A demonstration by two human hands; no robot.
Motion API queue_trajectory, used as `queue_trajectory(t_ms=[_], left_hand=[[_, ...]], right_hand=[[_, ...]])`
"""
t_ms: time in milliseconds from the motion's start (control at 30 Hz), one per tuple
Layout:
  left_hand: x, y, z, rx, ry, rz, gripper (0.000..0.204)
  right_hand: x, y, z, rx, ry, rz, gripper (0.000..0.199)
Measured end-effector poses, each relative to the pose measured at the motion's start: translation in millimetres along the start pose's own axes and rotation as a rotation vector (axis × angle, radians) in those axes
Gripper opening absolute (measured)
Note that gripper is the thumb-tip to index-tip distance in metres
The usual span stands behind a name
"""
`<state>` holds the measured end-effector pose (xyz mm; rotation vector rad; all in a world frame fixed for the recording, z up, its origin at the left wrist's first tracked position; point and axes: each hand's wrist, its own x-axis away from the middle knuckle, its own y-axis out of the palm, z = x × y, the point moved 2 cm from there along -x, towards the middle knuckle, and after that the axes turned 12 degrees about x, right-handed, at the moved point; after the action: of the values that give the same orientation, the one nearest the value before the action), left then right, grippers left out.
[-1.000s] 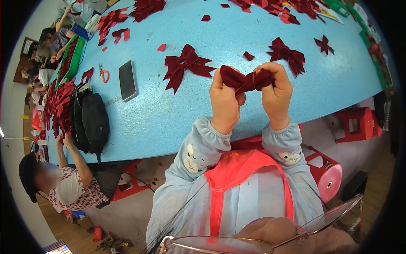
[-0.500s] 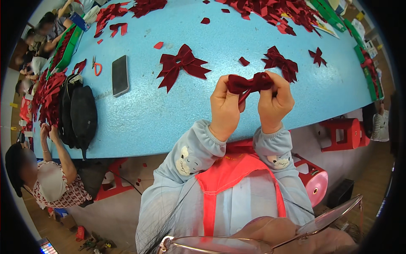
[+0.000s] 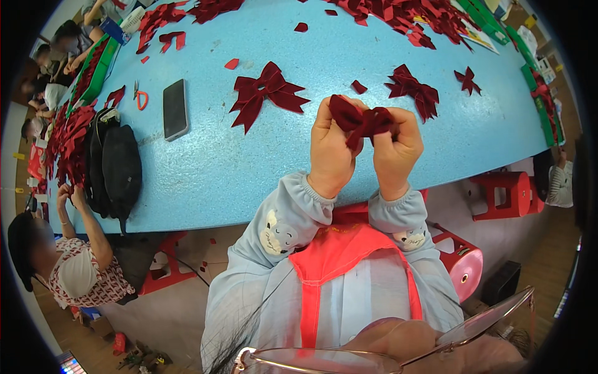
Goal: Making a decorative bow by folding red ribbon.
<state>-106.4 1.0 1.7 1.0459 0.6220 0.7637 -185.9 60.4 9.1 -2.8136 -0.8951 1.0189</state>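
Observation:
Between my two hands, above the near edge of the blue table, is a dark red velvet bow [image 3: 362,123]. My left hand [image 3: 331,156] pinches its left loop between thumb and fingers. At its right side, my right hand [image 3: 398,148] grips the other loop, with the fingers curled in. The two hands are close together, and parts of the bow are hidden behind the thumbs. Beyond them on the table lie a large dark red bow [image 3: 268,92], a layered bow [image 3: 413,91] and a smaller bow [image 3: 468,81].
A phone [image 3: 175,110], orange-handled scissors [image 3: 141,96] and a black bag [image 3: 119,168] lie to the left. Piles of red ribbon pieces [image 3: 398,19] cover the far side. Green trays [image 3: 541,103] line the right edge. At the left a co-worker [image 3: 81,255] handles red ribbon.
My right hand has come slightly left, closer to my left hand. The bow has tilted, its left loop now rising higher and its right end lower.

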Motion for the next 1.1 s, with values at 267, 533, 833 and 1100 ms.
queue_trajectory(t_ms=[267,533,833,1100], left_hand=[[0.7,3.8,3.8,0.023,-0.012,-0.078,0.009],[4.4,-7.9,3.1,-0.015,0.02,0.024,0.005],[6.9,-13.8,-0.6,0.049,-0.007,-0.052,0.004],[9.2,-15.2,-8.3,-0.012,-0.034,-0.114,0.009]], right_hand=[[7.4,7.0,5.7,-0.211,0.072,-0.031,0.006],[-2.9,6.5,-1.1,-0.331,-0.058,-0.33,0.01],[6.3,6.1,4.5,0.139,-0.175,-0.011,0.012],[-6.2,-3.2,7.4,0.207,-0.281,0.16,0.013]])
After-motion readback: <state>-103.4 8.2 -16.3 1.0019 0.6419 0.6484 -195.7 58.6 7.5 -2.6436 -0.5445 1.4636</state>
